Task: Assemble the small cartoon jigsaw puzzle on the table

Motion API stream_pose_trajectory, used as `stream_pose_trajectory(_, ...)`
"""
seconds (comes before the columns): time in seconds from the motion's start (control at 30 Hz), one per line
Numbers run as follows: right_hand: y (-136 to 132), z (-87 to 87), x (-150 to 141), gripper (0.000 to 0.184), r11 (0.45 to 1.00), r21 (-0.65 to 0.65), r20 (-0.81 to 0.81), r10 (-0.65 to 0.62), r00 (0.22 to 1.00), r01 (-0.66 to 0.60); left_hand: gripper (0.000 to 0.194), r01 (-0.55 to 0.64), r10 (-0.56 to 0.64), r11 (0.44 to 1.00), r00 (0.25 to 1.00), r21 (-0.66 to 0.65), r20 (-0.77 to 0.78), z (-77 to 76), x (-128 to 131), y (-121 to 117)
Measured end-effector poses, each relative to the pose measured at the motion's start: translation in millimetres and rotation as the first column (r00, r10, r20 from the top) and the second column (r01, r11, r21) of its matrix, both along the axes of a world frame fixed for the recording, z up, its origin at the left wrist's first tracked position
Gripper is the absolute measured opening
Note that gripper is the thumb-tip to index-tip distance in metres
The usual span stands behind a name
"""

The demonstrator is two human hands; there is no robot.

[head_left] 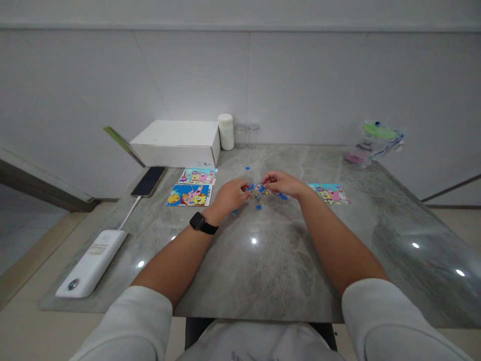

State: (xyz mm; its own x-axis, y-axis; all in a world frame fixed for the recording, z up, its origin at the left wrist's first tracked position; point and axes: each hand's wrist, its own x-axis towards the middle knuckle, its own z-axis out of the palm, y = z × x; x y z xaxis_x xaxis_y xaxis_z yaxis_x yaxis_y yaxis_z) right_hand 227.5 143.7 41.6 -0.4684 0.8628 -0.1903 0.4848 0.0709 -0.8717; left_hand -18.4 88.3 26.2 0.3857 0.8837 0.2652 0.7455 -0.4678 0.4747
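Note:
A small heap of jigsaw puzzle pieces [258,189], many of them blue, lies on the grey marbled table between my two hands. My left hand [230,194], with a black watch at the wrist, has its fingers curled in at the heap's left side, pinching at pieces. From the right, my right hand [282,182] reaches over the heap with bent fingers pressed around a piece. The exact pieces in the fingertips are too small to make out. Single blue pieces lie apart, one puzzle piece [259,207] nearer me and another puzzle piece [247,168] farther off.
Cartoon picture cards [190,195] lie at left, and another picture card [332,194] at right. Behind stand a white box [173,145], a white bottle [226,133] and two clear glasses [240,136]. A phone [149,181] is cabled to a white power bank [92,263]. A plastic bag [374,144] sits back right.

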Motion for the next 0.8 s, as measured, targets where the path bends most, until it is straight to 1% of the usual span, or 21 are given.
stream_pose_trajectory(0.03,-3.5,0.0,-0.4,0.019,1.000,-0.021,-0.008,-0.002,1.000,0.002,0.023,0.008,-0.008,1.000,0.999,0.022,0.032,1.6,-3.3,-0.8)
stream_pose_trajectory(0.1,-8.8,-1.1,-4.2,0.022,0.998,-0.065,-0.032,0.006,0.999,-0.008,0.029,0.070,-0.074,0.995,0.995,0.070,0.067,3.0,-6.0,-3.0)
stream_pose_trajectory(0.17,-12.4,-2.8,-9.8,0.025,0.994,-0.102,-0.064,0.020,0.998,-0.027,0.028,0.144,-0.151,0.984,0.987,0.108,0.058,2.2,-4.8,-5.2)
stream_pose_trajectory(0.27,-16.4,-4.3,-16.6,0.027,0.994,-0.106,-0.090,0.001,0.996,-0.011,0.023,0.202,-0.205,0.972,0.979,0.123,0.014,-0.4,-0.8,-8.2)
stream_pose_trajectory(0.4,-21.5,-5.3,-21.6,0.025,0.996,-0.090,-0.072,-0.028,0.997,0.022,0.024,0.212,-0.210,0.970,0.977,0.122,-0.028,-1.4,2.1,-12.3)
stream_pose_trajectory(0.53,-22.0,-6.2,-21.7,0.026,0.997,-0.073,-0.038,-0.019,0.999,0.016,0.023,0.191,-0.185,0.977,0.981,0.099,-0.058,-1.3,2.4,-14.3)
stream_pose_trajectory(0.6,-19.2,-5.2,-17.4,0.026,1.000,-0.024,0.014,-0.009,1.000,0.009,0.023,0.186,-0.181,0.978,0.982,0.095,-0.059,-2.0,1.7,-13.8)
stream_pose_trajectory(0.7,-15.2,-2.3,-7.6,0.020,0.992,0.122,0.168,-0.020,0.986,-0.001,0.020,0.189,-0.184,0.977,0.981,0.101,-0.056,-3.6,-0.3,-11.8)
stream_pose_trajectory(0.73,-15.2,-1.6,-5.1,0.017,0.987,0.158,0.233,-0.017,0.972,-0.021,0.019,0.187,-0.182,0.977,0.982,0.101,-0.058,-4.1,-1.0,-11.1)
stream_pose_trajectory(0.8,-18.2,-1.8,-3.5,0.015,0.979,0.182,0.366,0.022,0.930,-0.094,0.019,0.177,-0.171,0.979,0.983,0.097,-0.067,-4.8,-2.3,-10.3)
